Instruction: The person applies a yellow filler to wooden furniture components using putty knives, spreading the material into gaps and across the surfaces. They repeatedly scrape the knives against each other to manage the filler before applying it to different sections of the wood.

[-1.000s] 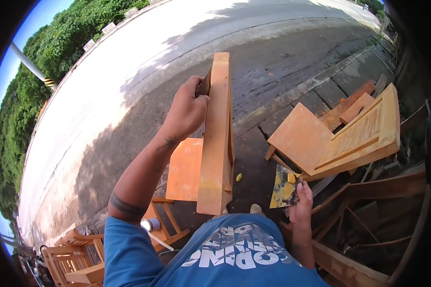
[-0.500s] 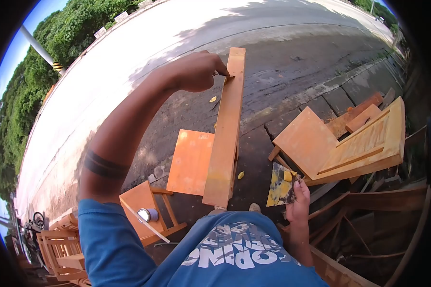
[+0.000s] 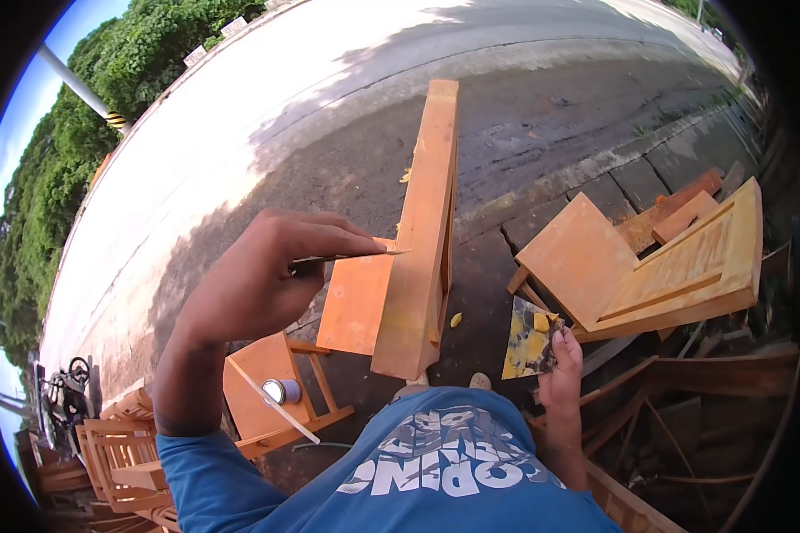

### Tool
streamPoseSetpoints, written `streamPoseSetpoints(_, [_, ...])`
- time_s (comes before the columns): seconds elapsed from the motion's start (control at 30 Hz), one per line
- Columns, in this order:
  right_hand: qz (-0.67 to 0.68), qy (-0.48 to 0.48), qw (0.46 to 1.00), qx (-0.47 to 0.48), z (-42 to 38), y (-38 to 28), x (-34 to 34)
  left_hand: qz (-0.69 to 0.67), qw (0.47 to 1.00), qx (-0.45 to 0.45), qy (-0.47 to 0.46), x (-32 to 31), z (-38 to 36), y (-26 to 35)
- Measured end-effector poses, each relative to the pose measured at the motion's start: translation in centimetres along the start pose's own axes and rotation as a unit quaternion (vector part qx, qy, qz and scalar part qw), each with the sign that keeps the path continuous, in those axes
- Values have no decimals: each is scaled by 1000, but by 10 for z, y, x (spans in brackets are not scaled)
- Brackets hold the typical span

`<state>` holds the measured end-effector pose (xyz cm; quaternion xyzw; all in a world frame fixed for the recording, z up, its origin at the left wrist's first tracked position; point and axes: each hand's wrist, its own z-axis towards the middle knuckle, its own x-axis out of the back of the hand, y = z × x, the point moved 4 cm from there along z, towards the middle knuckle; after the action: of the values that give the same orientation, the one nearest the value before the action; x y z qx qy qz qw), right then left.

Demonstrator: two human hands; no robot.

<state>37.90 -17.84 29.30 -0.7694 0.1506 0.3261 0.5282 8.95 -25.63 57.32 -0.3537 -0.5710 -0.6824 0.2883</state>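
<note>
My left hand (image 3: pixel 267 275) is closed on a thin putty knife (image 3: pixel 324 258), its tip touching the top face of a long wooden board (image 3: pixel 422 204). The board stands on edge away from my body and has a yellowish smear near its close end. Low on the right, my right hand (image 3: pixel 560 366) grips a flat palette plate (image 3: pixel 526 346) smeared with yellow and dark paste, lumps of yellow putty (image 3: pixel 540 322) on it. An orange wooden panel (image 3: pixel 354 306) adjoins the board's left side, partly hidden by my left hand.
A round can (image 3: pixel 280 392) and a pale stick (image 3: pixel 274 401) rest on a small wooden stool (image 3: pixel 262 377) at lower left. Wooden chair (image 3: pixel 667 275) parts lie at right. Stacked wooden furniture (image 3: pixel 124 462) and a bicycle (image 3: pixel 67 386) stand far left; a road (image 3: pixel 329 71) runs ahead.
My left hand has drawn the putty knife from the board's far end toward me, to about its middle. My right hand with the palette stays nearly in place.
</note>
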Motion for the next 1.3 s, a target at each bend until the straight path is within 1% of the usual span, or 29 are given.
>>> streamPoseSetpoints(0.03, [-2,-14,1000,1,1,1,5,-97,990,74,65,7,-1,-34])
streamPoseSetpoints(0.07, [-1,-16,1000,-2,-1,2,4,-243,953,132,126,10,4,-61])
streamPoseSetpoints(0.13, [-9,-22,1000,-7,-1,-2,4,-324,914,163,181,3,24,-107])
streamPoseSetpoints(0.2, [-18,-4,1000,-9,-1,-6,-1,-355,907,129,188,-14,47,-145])
streamPoseSetpoints(0.27, [-24,5,1000,-5,-3,-8,-6,-373,903,105,185,-23,69,-159])
streamPoseSetpoints(0.37, [-30,5,999,8,-7,-13,-14,-332,919,110,182,-17,94,-161])
streamPoseSetpoints(0.5, [-40,9,999,3,-7,-10,-11,-243,961,57,119,-3,126,-159])
streamPoseSetpoints(0.6, [-33,20,999,3,-10,-9,-15,-217,971,62,83,0,127,-151])
streamPoseSetpoints(0.63, [-44,9,999,16,-9,-8,-12,-206,975,50,70,2,124,-148])
streamPoseSetpoints(0.7, [-43,2,999,6,-8,-6,-10,-183,982,30,40,0,107,-139])
streamPoseSetpoints(0.8, [-39,-3,999,-13,-6,-2,-5,-212,977,23,15,-14,73,-118])
streamPoseSetpoints(0.9, [-38,-10,999,-32,0,0,-5,-292,956,29,-17,-37,37,-106])
streamPoseSetpoints(0.93, [-39,-11,998,-39,1,1,-6,-298,954,24,-20,-43,27,-100])
streamPoseSetpoints(1.0, [-35,-21,998,-45,5,3,-7,-326,944,44,-16,-52,9,-90])
streamPoseSetpoints(1.07, [-37,-35,997,-50,8,1,-8,-367,929,35,-34,-63,-3,-77])
streamPoseSetpoints(1.1, [-35,-42,997,-53,9,0,-10,-385,921,30,-42,-65,-8,-73])
streamPoseSetpoints(1.2, [-30,-48,997,-49,10,-2,-15,-380,924,27,-14,-45,-20,-66])
streamPoseSetpoints(1.23, [-28,-48,997,-44,9,-1,-15,-347,936,38,40,-30,-20,-56])
streamPoseSetpoints(1.27, [-24,-48,998,-39,7,-1,-11,-259,962,23,83,-24,-17,-43])
streamPoseSetpoints(1.3, [-20,-50,998,-33,5,-1,-7,-114,989,-12,96,-24,-12,-26])
